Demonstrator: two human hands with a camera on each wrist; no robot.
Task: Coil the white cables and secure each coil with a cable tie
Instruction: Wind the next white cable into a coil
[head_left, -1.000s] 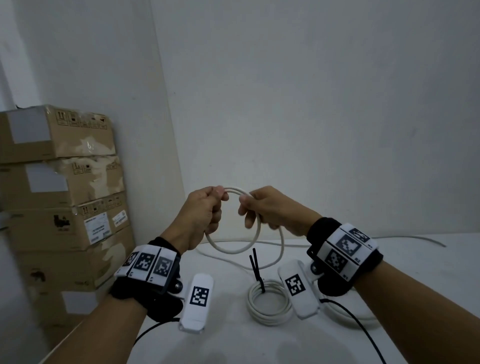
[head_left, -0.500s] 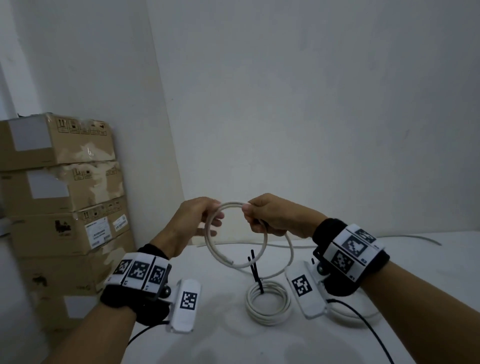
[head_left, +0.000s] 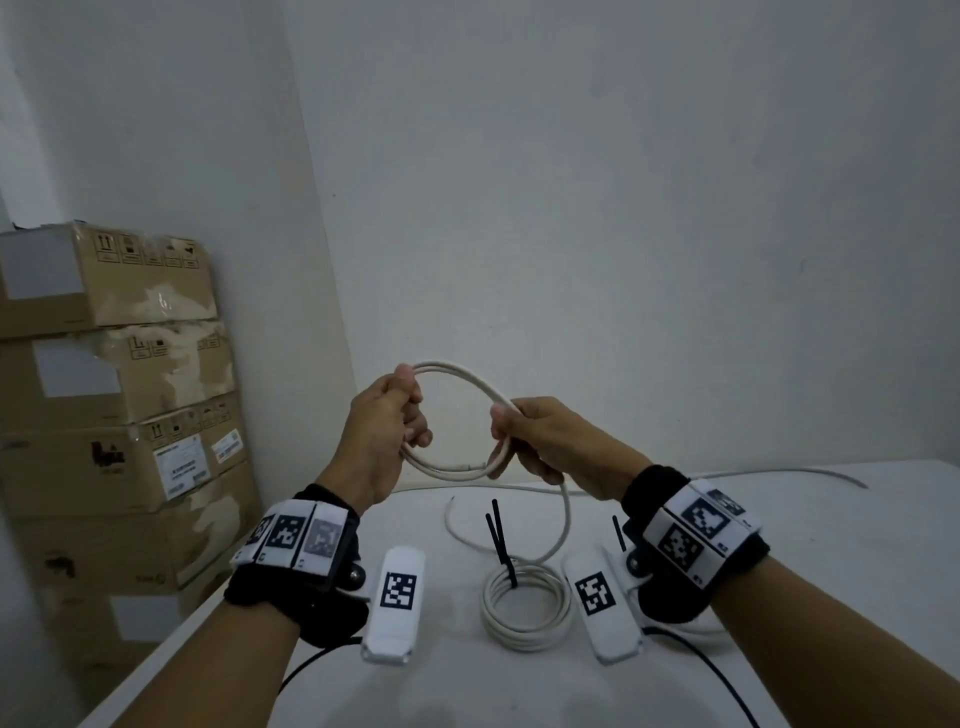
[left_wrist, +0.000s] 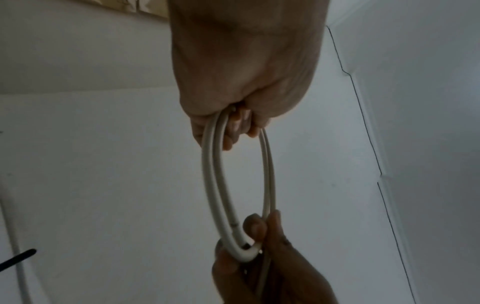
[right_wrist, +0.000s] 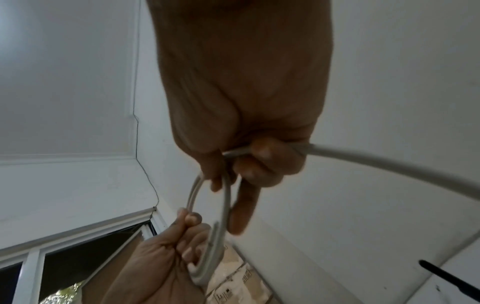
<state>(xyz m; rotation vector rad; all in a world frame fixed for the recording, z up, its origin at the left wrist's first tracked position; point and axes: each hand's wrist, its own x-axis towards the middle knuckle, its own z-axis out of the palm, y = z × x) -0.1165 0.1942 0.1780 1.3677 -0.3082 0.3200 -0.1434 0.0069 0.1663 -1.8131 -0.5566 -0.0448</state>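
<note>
In the middle of the head view, the person held a white cable (head_left: 470, 382) up above the white table (head_left: 831, 597), wound into a loop of 2 turns. The left hand (head_left: 387, 434) gripped the loop's left side, fingers and thumb curled tight round both strands; the left wrist view showed the same closed grasp at the top of its frame. The right hand (head_left: 550, 441) pinched the loop's right side between thumb and curled fingers, and from it the cable's free length dropped down and swept back toward the table. In the right wrist view that free length ran off to the right edge of the frame.

Lower centre, a finished coil (head_left: 527, 608) lay flat on the table, with black cable ties (head_left: 498, 540) standing up from it; how many ties there were was hard to tell, perhaps 2. Another black tie (head_left: 618, 532) poked up just left of the right wrist. A further stretch of white cable (head_left: 789, 473) lay along the table's far edge at right.

At the left of the frame, cardboard boxes (head_left: 114, 395) stood stacked against the wall.
</note>
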